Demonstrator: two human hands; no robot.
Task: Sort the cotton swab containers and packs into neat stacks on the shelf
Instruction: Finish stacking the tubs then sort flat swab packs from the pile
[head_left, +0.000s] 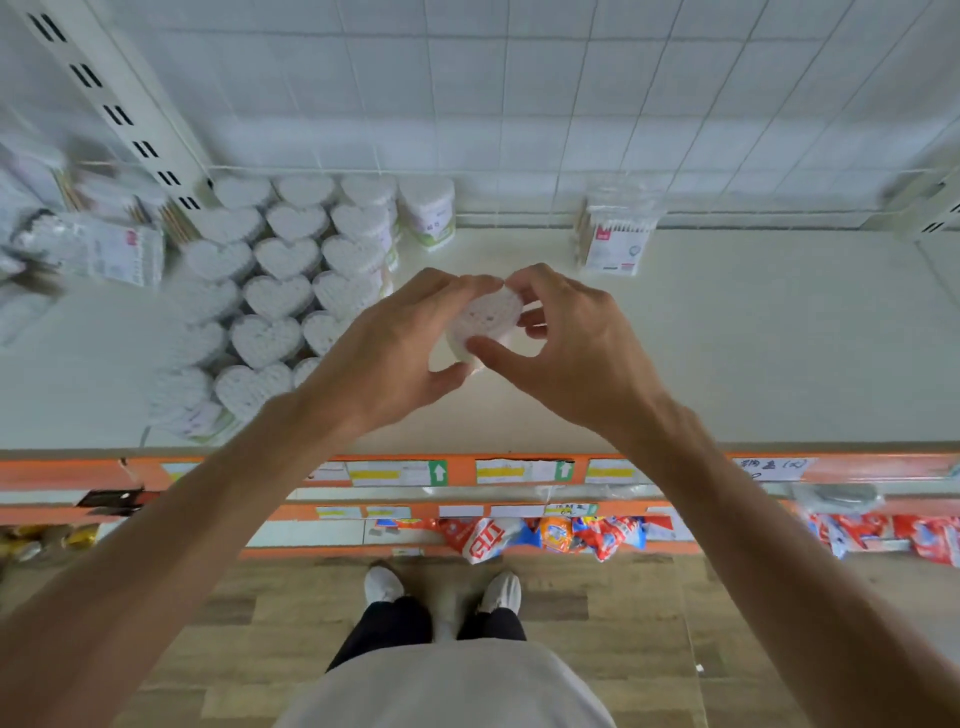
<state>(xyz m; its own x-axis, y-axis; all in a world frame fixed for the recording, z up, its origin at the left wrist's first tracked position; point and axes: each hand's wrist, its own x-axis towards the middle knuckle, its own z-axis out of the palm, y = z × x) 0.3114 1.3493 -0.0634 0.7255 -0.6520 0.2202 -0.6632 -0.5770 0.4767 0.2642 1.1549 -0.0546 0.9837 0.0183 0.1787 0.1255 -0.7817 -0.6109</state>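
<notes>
Here, seen from above, 2 bare hands meet over a white shelf (727, 364). The left hand (384, 353) and right hand (566, 348) both curl their fingers around 1 round tub of cotton swabs (485, 317), held just right of rows of heart-shaped tubs (275, 296). A bagged pack of swabs (613, 234) stands near the back wall
</notes>
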